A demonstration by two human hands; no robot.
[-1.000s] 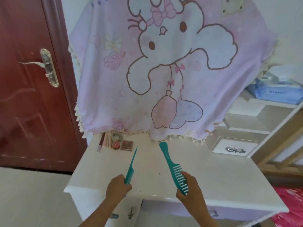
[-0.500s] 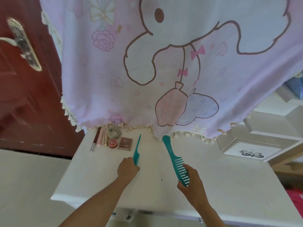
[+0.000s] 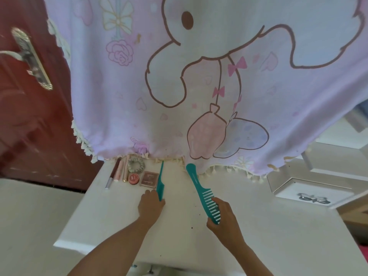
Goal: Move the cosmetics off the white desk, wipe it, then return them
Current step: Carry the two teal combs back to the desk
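Now both hands have slid farther up the white desk (image 3: 278,226) toward the middle of the frame. The left hand (image 3: 150,206) grips the thin teal plastic tail comb (image 3: 160,182), now just beside the brown square powder case (image 3: 149,179), and the right hand (image 3: 223,218) grips the wide-toothed teal plastic comb (image 3: 201,190). The small white drawer box (image 3: 310,188) at the right edge is shut, so its inside is hidden.

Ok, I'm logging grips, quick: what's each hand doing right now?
Left hand: closed, holding the tail comb.
Right hand: closed, holding the wide comb at its toothed end.
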